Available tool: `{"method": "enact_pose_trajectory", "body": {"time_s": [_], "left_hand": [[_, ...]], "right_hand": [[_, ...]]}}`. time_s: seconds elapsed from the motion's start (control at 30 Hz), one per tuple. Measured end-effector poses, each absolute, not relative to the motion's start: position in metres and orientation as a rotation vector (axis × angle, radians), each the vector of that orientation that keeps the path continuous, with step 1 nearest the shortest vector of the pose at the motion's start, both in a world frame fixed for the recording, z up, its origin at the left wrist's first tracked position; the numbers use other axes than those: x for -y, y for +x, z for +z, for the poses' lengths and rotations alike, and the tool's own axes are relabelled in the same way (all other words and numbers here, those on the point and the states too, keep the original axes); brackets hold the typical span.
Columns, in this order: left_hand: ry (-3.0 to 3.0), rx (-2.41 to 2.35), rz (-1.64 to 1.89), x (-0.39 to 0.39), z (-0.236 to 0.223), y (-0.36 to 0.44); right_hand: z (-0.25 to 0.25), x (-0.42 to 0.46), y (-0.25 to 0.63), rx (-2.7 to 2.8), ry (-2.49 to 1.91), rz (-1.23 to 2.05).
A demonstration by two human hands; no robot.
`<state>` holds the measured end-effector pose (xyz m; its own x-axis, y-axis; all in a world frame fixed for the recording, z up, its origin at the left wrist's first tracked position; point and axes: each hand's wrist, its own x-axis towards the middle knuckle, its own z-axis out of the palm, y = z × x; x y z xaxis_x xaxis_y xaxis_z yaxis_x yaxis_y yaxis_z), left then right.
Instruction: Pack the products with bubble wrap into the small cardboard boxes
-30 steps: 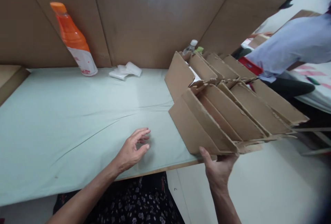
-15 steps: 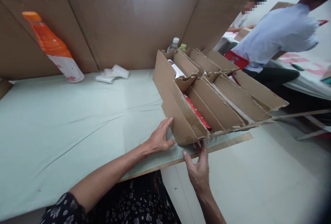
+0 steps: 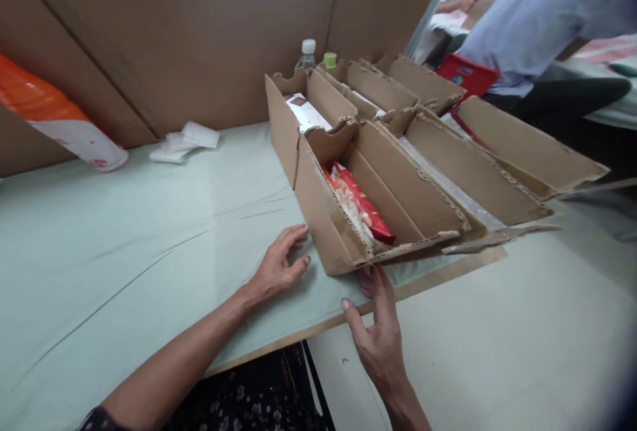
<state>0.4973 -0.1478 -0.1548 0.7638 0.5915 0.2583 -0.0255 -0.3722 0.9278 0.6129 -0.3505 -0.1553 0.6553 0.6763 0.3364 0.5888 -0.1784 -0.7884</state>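
Toward the far left corner of the worktop (image 3: 149, 252), an orange-and-white bottle (image 3: 37, 96) leans against the cardboard partition (image 3: 199, 40), with small white packets (image 3: 184, 142) to its right, near the far edge. Nearer the front edge, the left hand (image 3: 279, 265) is partly open, its fingertips at the long left wall of the front-left cardboard box (image 3: 321, 219); contact is hard to confirm. That box lies ahead and to the right of this hand, holding a red packet (image 3: 365, 209). Its long axis slants from the near edge toward the far edge, leaning left. Past its far end stands a box with a white carton (image 3: 306, 113). The right hand (image 3: 381, 338), apart from the left and not clamped, has its fingertips at the box's near end, so each hand is close to a different side. Rightward, more open boxes (image 3: 478, 172) stand alongside, and beyond them is a co-worker (image 3: 537, 20).
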Motion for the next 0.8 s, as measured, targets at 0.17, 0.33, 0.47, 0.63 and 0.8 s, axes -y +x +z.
{"method": "enact_pose_trajectory", "body": {"time_s": [0.17, 0.33, 0.47, 0.63, 0.8], "left_hand": [[1.811, -0.422, 0.705, 0.15, -0.154, 0.492], [1.884, -0.385, 0.693, 0.152, -0.154, 0.495], [1.928, -0.402, 0.638, 0.15, -0.155, 0.499], [1.985, -0.413, 0.616, 0.159, -0.155, 0.485], [1.991, -0.371, 0.599, 0.19, -0.151, 0.433]], "right_hand": [[-0.154, 0.362, 0.622, 1.021, -1.843, 0.208], [-0.155, 0.36, 0.622, 1.043, -1.866, 0.211], [-0.164, 0.355, 0.624, 1.044, -1.843, 0.147], [-0.173, 0.348, 0.629, 1.063, -1.827, 0.063], [-0.174, 0.339, 0.629, 1.037, -1.817, -0.001]]}}
